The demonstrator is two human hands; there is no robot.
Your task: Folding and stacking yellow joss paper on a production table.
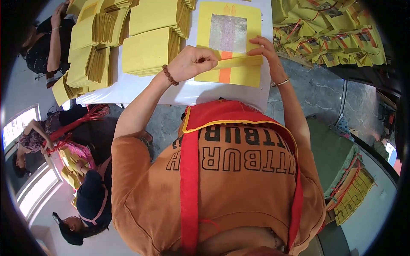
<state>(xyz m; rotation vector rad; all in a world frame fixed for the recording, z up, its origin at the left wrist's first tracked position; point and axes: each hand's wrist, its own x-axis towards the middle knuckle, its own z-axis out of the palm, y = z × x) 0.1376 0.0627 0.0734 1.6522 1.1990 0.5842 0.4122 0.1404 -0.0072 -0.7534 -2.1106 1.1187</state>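
Observation:
A yellow paper sheet [204,34] lies before me on the white-covered table, bearing a silvery rectangle [228,33] and an orange stripe. Its near part is bent up into a narrow raised fold [239,62] running across the sheet. My left hand [192,62], with a brown bead bracelet, is closed in a pinch at the left end of this fold. At the other end, my right hand [271,59] holds the fold, its fingers bent over the edge and its thumb hidden.
Stacks of folded yellow paper [145,51] crowd the table's left half. Tied yellow paper bundles [329,38] lie to the right. Co-workers sit at left, one with red strips [92,115], another handling yellow papers [70,164]. A box of yellow bundles [354,196] stands lower right.

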